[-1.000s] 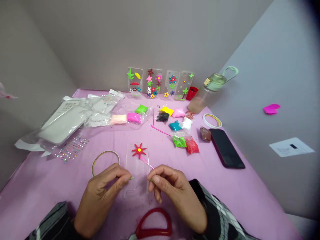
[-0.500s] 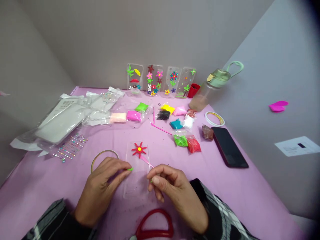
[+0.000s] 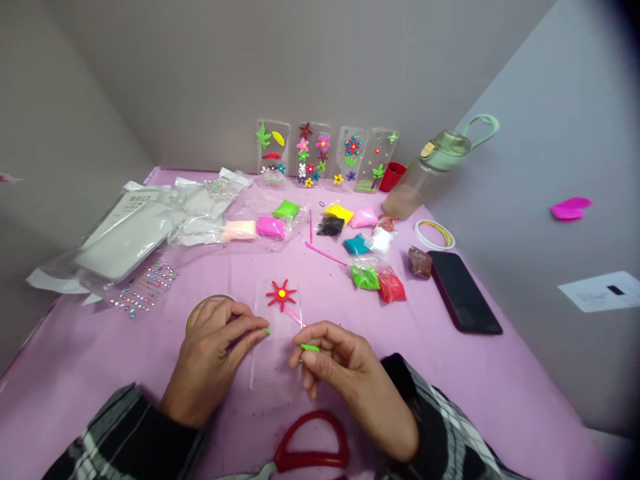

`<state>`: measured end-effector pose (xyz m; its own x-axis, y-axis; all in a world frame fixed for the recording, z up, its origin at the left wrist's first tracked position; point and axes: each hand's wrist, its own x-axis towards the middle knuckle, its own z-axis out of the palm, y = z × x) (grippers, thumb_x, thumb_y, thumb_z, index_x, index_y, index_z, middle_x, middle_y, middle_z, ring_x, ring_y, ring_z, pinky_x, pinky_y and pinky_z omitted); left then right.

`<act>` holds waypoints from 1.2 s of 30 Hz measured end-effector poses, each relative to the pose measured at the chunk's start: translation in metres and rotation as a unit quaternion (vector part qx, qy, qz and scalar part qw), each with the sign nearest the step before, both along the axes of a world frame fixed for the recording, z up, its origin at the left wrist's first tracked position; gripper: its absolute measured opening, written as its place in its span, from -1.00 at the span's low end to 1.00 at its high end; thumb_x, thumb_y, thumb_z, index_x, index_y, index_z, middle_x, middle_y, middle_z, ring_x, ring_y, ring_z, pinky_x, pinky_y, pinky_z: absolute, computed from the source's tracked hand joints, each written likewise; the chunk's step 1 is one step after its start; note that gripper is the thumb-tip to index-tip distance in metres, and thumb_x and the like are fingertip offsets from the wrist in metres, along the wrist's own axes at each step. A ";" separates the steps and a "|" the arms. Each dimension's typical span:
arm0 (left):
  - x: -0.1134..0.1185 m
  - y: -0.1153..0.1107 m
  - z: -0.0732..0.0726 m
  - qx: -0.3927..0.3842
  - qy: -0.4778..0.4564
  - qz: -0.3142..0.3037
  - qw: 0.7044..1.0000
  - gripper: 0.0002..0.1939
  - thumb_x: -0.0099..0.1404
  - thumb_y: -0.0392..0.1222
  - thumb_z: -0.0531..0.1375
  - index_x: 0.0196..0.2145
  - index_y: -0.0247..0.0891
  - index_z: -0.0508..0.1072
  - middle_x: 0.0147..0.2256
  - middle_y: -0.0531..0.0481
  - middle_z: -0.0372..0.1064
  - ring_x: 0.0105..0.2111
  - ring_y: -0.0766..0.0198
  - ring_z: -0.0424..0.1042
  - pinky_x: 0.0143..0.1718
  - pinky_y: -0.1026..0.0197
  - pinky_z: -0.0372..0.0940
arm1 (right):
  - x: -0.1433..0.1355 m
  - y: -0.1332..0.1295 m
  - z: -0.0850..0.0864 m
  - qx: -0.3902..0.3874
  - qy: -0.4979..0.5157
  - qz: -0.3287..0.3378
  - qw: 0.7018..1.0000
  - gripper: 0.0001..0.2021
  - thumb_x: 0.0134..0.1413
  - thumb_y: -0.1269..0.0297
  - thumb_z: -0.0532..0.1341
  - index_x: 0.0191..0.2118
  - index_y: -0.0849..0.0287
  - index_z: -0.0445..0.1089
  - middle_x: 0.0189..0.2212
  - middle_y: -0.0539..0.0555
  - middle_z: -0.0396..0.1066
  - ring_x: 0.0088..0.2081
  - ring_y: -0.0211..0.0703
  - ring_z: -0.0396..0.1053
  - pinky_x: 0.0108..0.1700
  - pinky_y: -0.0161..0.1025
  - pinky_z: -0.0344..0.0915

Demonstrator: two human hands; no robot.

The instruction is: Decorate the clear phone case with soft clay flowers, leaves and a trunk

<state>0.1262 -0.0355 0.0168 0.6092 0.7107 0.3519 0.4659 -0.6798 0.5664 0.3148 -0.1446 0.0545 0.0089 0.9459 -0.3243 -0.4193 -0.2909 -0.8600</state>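
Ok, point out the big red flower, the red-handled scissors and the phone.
Big red flower [image 3: 283, 293]: head view, its yellow centre.
Red-handled scissors [image 3: 313, 460]: head view, lower bar of handle loop.
Phone [image 3: 465, 292]: head view, middle of the dark screen.

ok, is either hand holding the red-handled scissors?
No: the red-handled scissors lie on the table, while the left hand and right hand each hold a small green piece.

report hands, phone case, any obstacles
Left hand pinching green bit. Right hand holding second green bit. Phone case bears red flower. Scissors apart from case.
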 end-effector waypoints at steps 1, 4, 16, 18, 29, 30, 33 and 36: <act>0.000 0.000 0.000 0.004 0.003 -0.002 1.000 -0.85 0.35 -0.11 0.21 -0.26 -0.08 0.59 -0.32 -0.02 0.43 -0.20 0.07 0.35 -0.11 0.00 0.21 | 0.000 0.000 0.000 0.004 -0.003 0.002 1.000 -0.72 0.09 0.10 0.35 -0.23 0.21 0.42 -0.40 0.03 0.49 -0.51 -0.36 0.32 -0.42 -0.36 0.28; -0.001 0.001 -0.002 0.019 0.010 -0.005 1.000 -0.85 0.36 -0.12 0.20 -0.25 -0.09 0.60 -0.32 -0.02 0.43 -0.20 0.08 0.35 -0.11 0.00 0.20 | 0.001 0.000 0.002 0.003 -0.022 0.012 1.000 -0.72 0.11 0.08 0.33 -0.28 0.23 0.42 -0.41 0.03 0.49 -0.54 -0.38 0.28 -0.44 -0.36 0.24; -0.003 0.001 0.002 0.005 0.004 -0.009 1.000 -0.86 0.36 -0.14 0.19 -0.29 -0.11 0.57 -0.31 -0.02 0.42 -0.16 0.07 0.34 -0.10 0.01 0.20 | 0.003 0.001 0.003 -0.009 -0.052 -0.019 0.998 -0.73 -0.09 0.13 0.46 -0.39 0.21 0.48 -0.60 -0.11 0.27 -0.55 -0.38 0.12 -0.47 -0.37 0.06; -0.003 0.001 0.003 0.009 -0.001 -0.009 1.000 -0.84 0.37 -0.15 0.18 -0.29 -0.12 0.58 -0.31 -0.02 0.43 -0.17 0.07 0.35 -0.10 0.01 0.21 | 0.004 0.001 0.002 -0.003 -0.068 -0.022 0.997 -0.73 -0.03 0.10 0.42 -0.38 0.21 0.49 -0.58 -0.09 0.31 -0.54 -0.36 0.18 -0.44 -0.35 0.13; 0.001 -0.016 0.020 -0.022 -0.056 0.010 0.998 -0.81 0.43 -0.19 0.11 -0.06 -0.14 0.46 -0.19 -0.04 0.45 -0.09 0.06 0.33 -0.01 -0.02 0.17 | 0.000 0.002 -0.002 -0.013 -0.008 -0.021 1.000 -0.71 -0.06 0.14 0.46 -0.33 0.20 0.42 -0.49 -0.05 0.44 -0.46 -0.32 0.37 -0.36 -0.35 0.34; 0.003 -0.021 0.022 -0.031 -0.059 -0.008 0.998 -0.81 0.42 -0.17 0.13 -0.04 -0.12 0.43 -0.18 -0.02 0.46 -0.08 0.07 0.33 0.04 -0.02 0.15 | 0.000 0.002 -0.002 -0.014 -0.008 -0.020 1.000 -0.70 -0.07 0.14 0.46 -0.35 0.20 0.42 -0.49 -0.05 0.44 -0.46 -0.32 0.37 -0.36 -0.34 0.34; 0.008 -0.035 0.027 -0.049 -0.048 -0.074 0.995 -0.78 0.38 -0.12 0.21 -0.03 -0.07 0.39 -0.18 0.04 0.47 -0.10 0.12 0.36 0.15 -0.04 0.04 | -0.003 0.002 -0.001 -0.013 -0.009 -0.013 1.000 -0.69 -0.08 0.14 0.47 -0.37 0.20 0.40 -0.53 -0.06 0.42 -0.48 -0.34 0.34 -0.36 -0.35 0.30; 0.012 -0.041 0.027 -0.041 -0.044 -0.093 0.994 -0.80 0.37 -0.14 0.21 -0.04 -0.06 0.41 -0.22 0.06 0.47 -0.17 0.14 0.38 0.17 -0.06 0.01 | -0.005 0.001 -0.001 -0.011 -0.008 -0.010 1.000 -0.69 -0.08 0.14 0.47 -0.39 0.19 0.37 -0.54 -0.09 0.39 -0.49 -0.35 0.32 -0.36 -0.36 0.27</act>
